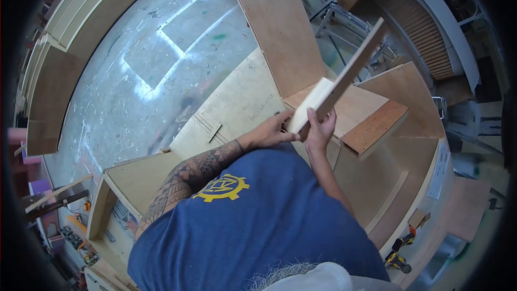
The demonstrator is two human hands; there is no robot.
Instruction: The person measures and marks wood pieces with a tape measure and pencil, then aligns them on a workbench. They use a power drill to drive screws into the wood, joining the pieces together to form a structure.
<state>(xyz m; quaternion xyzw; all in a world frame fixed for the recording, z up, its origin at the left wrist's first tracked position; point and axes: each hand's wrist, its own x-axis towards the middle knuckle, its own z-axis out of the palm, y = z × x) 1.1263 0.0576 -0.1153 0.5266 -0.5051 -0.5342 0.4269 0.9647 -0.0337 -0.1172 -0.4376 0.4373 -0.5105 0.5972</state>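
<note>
A long wooden strip [358, 64] angles up and away to the right in front of my chest. Against its near part lies a shorter, paler wood block [312, 102]. My right hand [320, 129] is closed around the near portion of both, thumb up on the pale block. At their lower end, my left hand [273, 131] pinches the pale block, with some fingertips hidden behind it. Below the hands a pale plywood panel [242, 91] carries pencil writing and dark marked lines. Just right of my right hand is a reddish-brown wood piece [375, 127] on a plywood surface.
A tall plywood panel [280, 27] rises ahead. Curved wooden panels [89, 37] stand to the left beside the paint-marked floor [199, 37]. At lower right, a yellow-and-black cordless drill [397, 261] lies on a ledge. Metal frames [336, 27] stand at the back right.
</note>
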